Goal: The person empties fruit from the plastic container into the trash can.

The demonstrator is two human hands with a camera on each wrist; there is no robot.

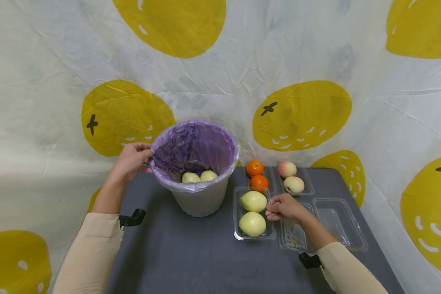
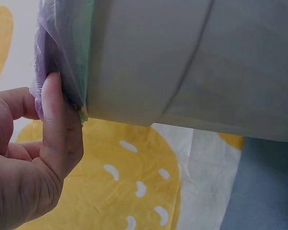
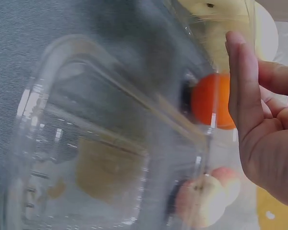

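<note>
1. Fingers [image 2: 53, 120] of the left hand [image 1: 129, 161] pinch the crinkled purple plastic liner [image 1: 214, 141] at the rim of a pale round bin [image 1: 201, 202].
2. Inside lie two pale yellow fruits [image 1: 191, 178].
3. A clear rectangular plastic tray [image 1: 257, 237] right of the bin holds two smooth, oval yellow-green fruits [image 1: 252, 223].
4. Thumb and fingers [image 3: 245, 86] of the right hand [image 1: 286, 207] pinch its right rim.

The liner [image 1: 185, 143] is purple, the front fruits [image 1: 252, 223] pale yellow, the backdrop [image 1: 239, 69] yellow-patterned.

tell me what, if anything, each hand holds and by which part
The left hand grips the bin by its lined rim; the right hand pinches the clear tray of two pale yellow fruits by its right edge.
</note>
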